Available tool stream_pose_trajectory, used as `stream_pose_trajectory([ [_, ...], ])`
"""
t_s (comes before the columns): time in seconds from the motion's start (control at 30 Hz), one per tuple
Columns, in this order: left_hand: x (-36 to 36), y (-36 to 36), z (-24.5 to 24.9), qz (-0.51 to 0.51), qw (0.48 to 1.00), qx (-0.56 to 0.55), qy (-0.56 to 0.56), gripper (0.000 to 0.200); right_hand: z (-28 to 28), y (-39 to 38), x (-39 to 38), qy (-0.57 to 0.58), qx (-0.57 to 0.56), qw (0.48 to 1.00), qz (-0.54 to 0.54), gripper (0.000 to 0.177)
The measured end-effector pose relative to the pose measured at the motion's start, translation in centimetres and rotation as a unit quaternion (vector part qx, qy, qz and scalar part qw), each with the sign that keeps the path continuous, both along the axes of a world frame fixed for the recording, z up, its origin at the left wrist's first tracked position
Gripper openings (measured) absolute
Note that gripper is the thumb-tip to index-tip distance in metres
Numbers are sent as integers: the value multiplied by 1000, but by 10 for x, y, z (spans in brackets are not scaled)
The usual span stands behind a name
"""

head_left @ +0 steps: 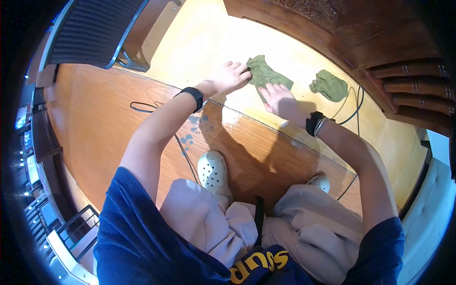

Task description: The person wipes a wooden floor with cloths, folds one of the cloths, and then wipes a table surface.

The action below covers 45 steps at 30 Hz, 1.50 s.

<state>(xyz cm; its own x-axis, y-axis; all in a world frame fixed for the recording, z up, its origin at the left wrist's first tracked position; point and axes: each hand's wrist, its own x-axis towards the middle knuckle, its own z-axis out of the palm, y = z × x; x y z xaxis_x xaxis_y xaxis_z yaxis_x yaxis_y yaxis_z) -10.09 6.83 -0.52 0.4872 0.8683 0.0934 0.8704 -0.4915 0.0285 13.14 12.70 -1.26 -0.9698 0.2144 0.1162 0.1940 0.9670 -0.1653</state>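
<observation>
A green cloth (268, 75) lies spread and creased on the pale, brightly lit floor. My left hand (229, 78) is at its left edge, with thumb and index finger closed on the fabric and the other fingers loosely bent. Over the cloth's lower right edge rests my right hand (281, 101), its fingers stretched out and its thumb apart. To the right sits a second green cloth (331, 86), bunched into a rounded heap that neither hand touches.
A black cable (357, 107) runs beside the bunched cloth, and another cable (186, 154) crosses the wooden floor (109, 114). Dark carved furniture (370, 33) borders the upper right. At the upper left stands a ribbed dark panel (95, 33) on a metal frame.
</observation>
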Motion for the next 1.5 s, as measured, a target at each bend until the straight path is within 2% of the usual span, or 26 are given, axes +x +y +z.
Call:
stream_pose_trajectory([
  [0.17,0,-1,-2,33,998,11,54,18,-11,9,-3,-83,52,995,17,47],
  [0.23,2,1,-3,39,998,-1,43,18,-7,8,-6,-149,20,989,1,48],
  [0.3,3,2,-3,45,998,-12,32,19,-2,5,-9,-163,-7,986,-14,47],
  [0.47,11,1,8,92,987,-109,-70,20,13,1,-5,-148,-39,988,-26,43],
  [0.57,20,-1,27,88,984,-82,-128,19,9,5,-7,-163,-49,985,-36,39],
  [0.6,22,1,33,89,985,-81,-126,19,15,8,-6,-136,-68,988,-33,38],
  [0.67,26,7,45,98,974,-53,-196,20,28,15,-7,-106,-89,990,-26,38],
  [0.73,25,14,59,107,970,-25,-218,19,49,21,-7,-22,-152,987,-55,35],
  [0.83,21,27,92,135,947,-33,-291,18,85,37,-5,37,-161,984,-60,33],
  [0.9,16,27,117,195,891,-86,-402,15,115,43,1,44,-219,969,-104,34],
  [0.93,13,30,122,192,892,-87,-401,15,124,45,5,45,-219,969,-108,34],
  [1.0,8,33,129,142,863,4,-484,17,138,47,17,137,-253,938,-194,35],
  [1.07,4,32,146,142,858,-31,-493,15,151,42,29,161,-244,934,-206,37],
  [1.13,7,20,174,138,832,-248,-477,12,159,33,40,205,-196,947,-153,38],
  [1.17,10,15,180,116,831,-270,-472,12,163,24,46,184,-219,942,-173,38],
  [1.2,16,8,186,120,805,-307,-493,12,163,15,51,182,-220,942,-176,38],
  [1.27,22,0,188,102,818,-350,-446,12,161,-5,61,176,-266,935,-155,37],
  [1.33,24,-3,184,79,838,-392,-371,11,150,-25,69,105,-222,955,-167,37],
  [1.37,24,-5,184,62,855,-404,-319,9,146,-35,71,81,-238,953,-168,36],
  [1.4,22,-8,177,53,851,-416,-316,10,141,-40,68,79,-239,955,-158,36],
  [1.47,17,-13,169,64,848,-443,-285,16,133,-46,59,35,-239,969,-53,36],
  [1.5,12,-16,166,73,844,-446,-291,16,141,-48,43,48,-261,963,-42,33],
])
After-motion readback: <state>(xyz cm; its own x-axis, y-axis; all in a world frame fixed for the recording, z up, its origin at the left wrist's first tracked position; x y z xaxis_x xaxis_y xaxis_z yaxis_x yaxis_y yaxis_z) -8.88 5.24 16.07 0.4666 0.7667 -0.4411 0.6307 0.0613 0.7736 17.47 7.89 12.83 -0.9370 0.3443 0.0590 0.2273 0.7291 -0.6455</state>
